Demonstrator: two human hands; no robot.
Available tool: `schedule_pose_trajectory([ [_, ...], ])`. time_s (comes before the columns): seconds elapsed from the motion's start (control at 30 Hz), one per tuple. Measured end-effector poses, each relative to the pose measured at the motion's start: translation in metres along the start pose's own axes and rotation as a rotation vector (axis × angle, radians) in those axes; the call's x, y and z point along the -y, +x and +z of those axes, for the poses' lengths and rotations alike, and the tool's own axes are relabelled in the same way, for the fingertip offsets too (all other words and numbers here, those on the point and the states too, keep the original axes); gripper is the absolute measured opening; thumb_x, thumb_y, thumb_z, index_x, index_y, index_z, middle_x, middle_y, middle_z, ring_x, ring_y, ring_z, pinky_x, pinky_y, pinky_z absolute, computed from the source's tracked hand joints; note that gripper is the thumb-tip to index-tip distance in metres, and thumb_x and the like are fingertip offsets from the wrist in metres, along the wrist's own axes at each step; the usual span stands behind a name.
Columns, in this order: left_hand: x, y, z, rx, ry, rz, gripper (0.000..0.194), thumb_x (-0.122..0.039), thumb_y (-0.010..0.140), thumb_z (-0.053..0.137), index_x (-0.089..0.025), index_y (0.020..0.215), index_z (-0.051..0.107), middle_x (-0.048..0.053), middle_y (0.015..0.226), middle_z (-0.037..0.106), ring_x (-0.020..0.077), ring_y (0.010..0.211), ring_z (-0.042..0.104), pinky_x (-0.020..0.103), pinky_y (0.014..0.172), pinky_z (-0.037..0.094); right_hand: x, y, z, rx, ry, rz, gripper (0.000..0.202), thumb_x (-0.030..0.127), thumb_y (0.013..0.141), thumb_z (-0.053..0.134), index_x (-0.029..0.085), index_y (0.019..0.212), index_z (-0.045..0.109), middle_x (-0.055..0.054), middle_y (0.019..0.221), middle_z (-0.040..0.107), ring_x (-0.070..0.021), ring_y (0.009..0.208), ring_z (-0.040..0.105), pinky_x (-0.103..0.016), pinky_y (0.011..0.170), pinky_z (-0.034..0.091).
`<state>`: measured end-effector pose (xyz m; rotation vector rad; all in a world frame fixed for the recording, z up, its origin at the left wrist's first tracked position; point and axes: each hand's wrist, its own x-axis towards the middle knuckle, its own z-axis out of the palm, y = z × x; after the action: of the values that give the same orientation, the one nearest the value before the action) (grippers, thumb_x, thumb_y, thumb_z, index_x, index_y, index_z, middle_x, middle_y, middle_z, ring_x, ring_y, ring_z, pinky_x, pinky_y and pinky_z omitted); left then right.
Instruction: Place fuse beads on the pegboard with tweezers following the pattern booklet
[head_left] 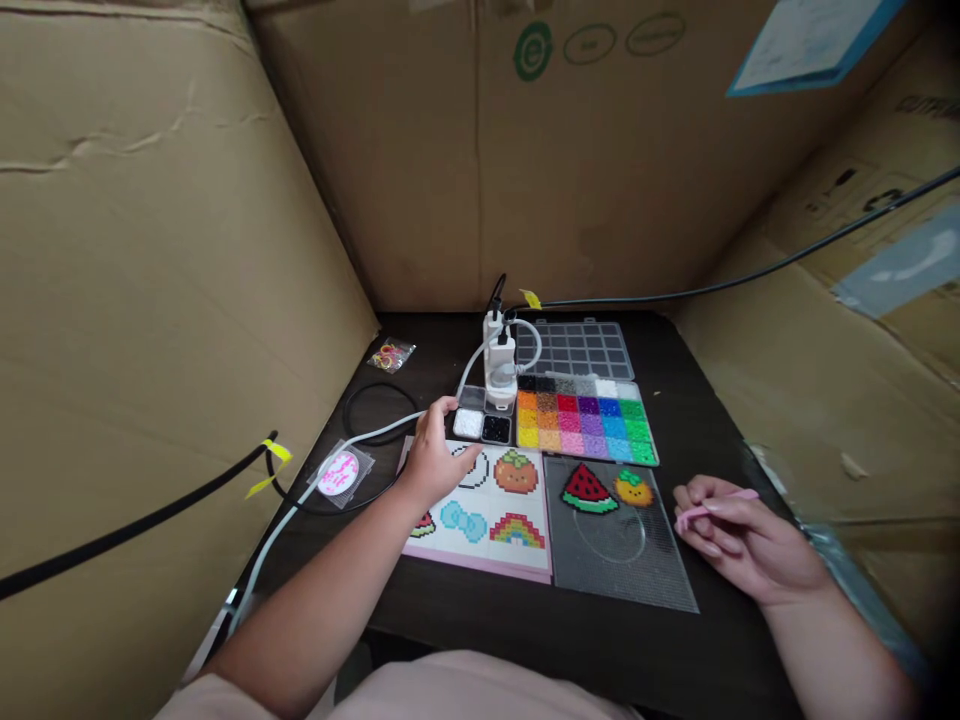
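Clearly, the right hand (739,540) grips one pink tool (694,514) between its fingers near the right edge of the counter (694,425), long axis roughly sideways, tip end unclear. The left hand (431,460), fingers parted, overhangs one pattern sheet (491,505) beside two bead tubs (469,424).

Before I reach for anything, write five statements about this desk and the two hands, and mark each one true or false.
1. The right hand holds a pink tool. True.
2. The lid of the divided bead box is shut. False: it lies open behind the box.
3. The left hand is near the white beads. True.
4. The bead watermelon lies under the power strip. False: it lies on the clear pegboard, beside a yellow bead fruit.
5. The power strip stands right of the divided bead box. False: it stands to the left.
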<state>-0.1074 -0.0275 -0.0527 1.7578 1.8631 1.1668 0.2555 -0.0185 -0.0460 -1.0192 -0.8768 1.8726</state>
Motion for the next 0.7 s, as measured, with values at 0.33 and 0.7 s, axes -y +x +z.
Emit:
schedule_pose_trajectory([
  [0.33,-0.002,-0.001,-0.002,-0.143,0.016,0.150,0.044,-0.016,0.071,0.069,-0.020,0.111,0.049,0.010,0.108,0.059,0.0233,0.102,0.056,0.035,0.080,0.050,0.003,0.002,0.005,-0.085,-0.023,0.009,0.008,0.025,0.062,0.070,0.018,0.063,0.067,0.002,0.051,0.052,0.0013,0.032,0.022,-0.018,0.036,0.029],
  [0.7,-0.022,-0.016,-0.013,0.102,-0.018,0.415,0.003,-0.018,0.085,0.054,-0.017,0.088,0.054,0.000,0.072,0.059,0.0108,0.063,0.054,0.023,0.062,0.045,0.001,0.005,0.020,-0.383,-0.015,-0.303,0.010,0.019,0.055,0.069,0.018,0.065,0.069,-0.001,0.047,0.060,-0.0035,0.031,0.035,-0.020,0.038,0.034],
])
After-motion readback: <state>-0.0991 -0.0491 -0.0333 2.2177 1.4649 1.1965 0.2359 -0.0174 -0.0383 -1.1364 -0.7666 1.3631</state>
